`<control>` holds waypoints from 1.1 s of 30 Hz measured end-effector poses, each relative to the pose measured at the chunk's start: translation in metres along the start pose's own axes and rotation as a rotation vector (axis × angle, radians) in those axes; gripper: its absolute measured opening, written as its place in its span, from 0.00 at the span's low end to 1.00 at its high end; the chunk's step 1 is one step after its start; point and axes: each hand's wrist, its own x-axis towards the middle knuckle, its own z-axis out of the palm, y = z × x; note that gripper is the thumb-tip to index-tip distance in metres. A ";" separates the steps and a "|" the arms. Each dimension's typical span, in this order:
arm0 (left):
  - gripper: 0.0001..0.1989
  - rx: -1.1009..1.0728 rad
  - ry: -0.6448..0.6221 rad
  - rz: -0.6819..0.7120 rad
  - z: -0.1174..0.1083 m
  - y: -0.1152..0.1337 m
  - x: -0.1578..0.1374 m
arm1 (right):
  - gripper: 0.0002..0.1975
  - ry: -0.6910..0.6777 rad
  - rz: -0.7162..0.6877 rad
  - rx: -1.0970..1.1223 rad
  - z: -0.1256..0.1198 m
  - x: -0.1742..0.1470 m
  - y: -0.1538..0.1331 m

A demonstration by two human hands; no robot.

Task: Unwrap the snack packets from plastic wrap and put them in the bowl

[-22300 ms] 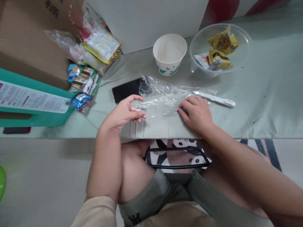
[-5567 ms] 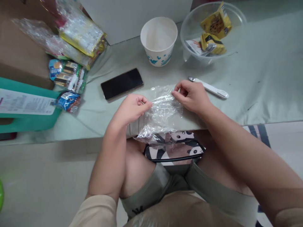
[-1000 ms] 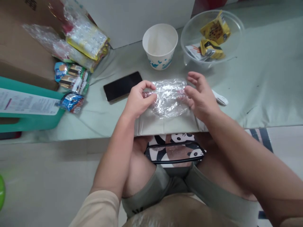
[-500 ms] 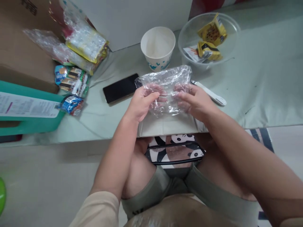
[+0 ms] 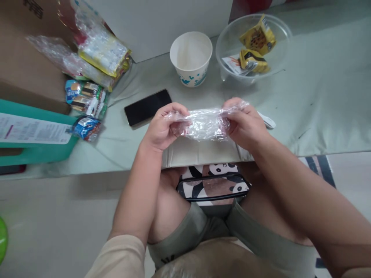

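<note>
A crinkled sheet of clear plastic wrap [image 5: 206, 125] stretches between my two hands, just above the front of the table. My left hand [image 5: 165, 125] is closed on its left end, thumb on top. At the right end, my right hand [image 5: 243, 121] pinches the film, and a loose tip sticks up past the fingers. Behind the left hand lies a black phone [image 5: 147, 107]. A white-handled tool [image 5: 268, 120] is mostly hidden by the right hand; its kind cannot be told. Beyond the film stands a white paper cup [image 5: 191, 75] with blue print.
A clear plastic bowl [image 5: 279, 58] at the back right holds yellow snack packets [image 5: 257, 36]. To the left are snack bags [image 5: 101, 54], small packets [image 5: 87, 98], a teal bin [image 5: 55, 150] and a cardboard box [image 5: 31, 58]. The green-covered table [image 5: 327, 104] ends above my knees.
The film has gone from a broad spread sheet to a narrower, gathered strip. My hands have turned and closed on its ends, moving slightly apart.
</note>
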 end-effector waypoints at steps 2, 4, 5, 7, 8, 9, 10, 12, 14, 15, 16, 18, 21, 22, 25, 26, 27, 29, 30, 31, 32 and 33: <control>0.17 0.047 0.021 0.006 -0.001 0.002 0.001 | 0.13 -0.041 0.033 -0.023 -0.003 -0.001 -0.002; 0.22 0.122 0.031 0.017 -0.001 0.001 0.002 | 0.17 -0.004 0.019 -0.109 -0.007 -0.001 -0.001; 0.21 0.159 0.029 0.034 -0.001 -0.001 0.002 | 0.18 0.043 -0.009 -0.187 -0.008 -0.001 0.000; 0.12 0.227 0.034 0.096 0.001 -0.008 0.003 | 0.16 0.160 -0.084 -0.383 -0.010 0.000 0.004; 0.08 0.254 0.050 0.130 0.002 -0.011 0.004 | 0.13 0.202 -0.118 -0.455 -0.010 0.001 0.006; 0.09 0.270 0.074 0.165 0.004 -0.015 0.006 | 0.10 0.222 -0.141 -0.483 -0.010 0.002 0.008; 0.11 0.276 0.102 0.195 0.005 -0.018 0.007 | 0.12 0.222 -0.149 -0.460 -0.009 0.003 0.011; 0.12 0.256 0.137 0.228 0.007 -0.022 0.009 | 0.23 0.179 -0.128 -0.329 -0.009 0.005 0.014; 0.13 0.249 0.136 0.247 0.009 -0.023 0.011 | 0.24 0.102 -0.057 -0.230 -0.009 0.006 0.016; 0.14 0.274 0.149 0.267 0.009 -0.024 0.011 | 0.20 0.082 -0.025 -0.211 -0.009 0.006 0.016; 0.15 0.319 0.191 0.303 0.010 -0.024 0.011 | 0.17 0.085 -0.008 -0.212 -0.009 0.006 0.016; 0.15 0.432 0.359 0.420 0.014 -0.026 0.010 | 0.14 0.153 -0.035 -0.281 -0.006 0.004 0.014; 0.07 0.488 0.457 0.536 0.026 -0.033 0.008 | 0.12 0.264 -0.152 -0.453 -0.001 -0.001 0.010; 0.08 0.449 0.364 0.521 0.031 -0.035 0.007 | 0.12 0.257 -0.174 -0.476 0.001 -0.002 0.009; 0.22 0.261 0.051 0.354 0.046 -0.041 0.008 | 0.13 0.129 -0.150 -0.342 0.007 -0.004 0.008; 0.24 0.219 0.003 0.300 0.049 -0.041 0.009 | 0.14 0.071 -0.128 -0.267 0.008 -0.003 0.009; 0.25 0.183 -0.016 0.260 0.051 -0.041 0.010 | 0.15 0.022 -0.111 -0.198 0.008 -0.003 0.010; 0.23 0.116 0.015 0.219 0.052 -0.038 0.011 | 0.15 0.005 -0.114 -0.122 0.008 -0.001 0.012; 0.22 0.085 0.041 0.213 0.052 -0.037 0.012 | 0.15 0.052 -0.136 -0.127 0.007 0.000 0.013; 0.21 0.061 0.060 0.205 0.051 -0.035 0.012 | 0.15 0.128 -0.165 -0.151 0.005 0.001 0.013; 0.20 0.045 0.065 0.193 0.050 -0.033 0.013 | 0.17 0.207 -0.190 -0.178 0.003 0.002 0.012; 0.19 0.036 0.055 0.176 0.048 -0.031 0.013 | 0.20 0.260 -0.199 -0.195 0.001 0.003 0.012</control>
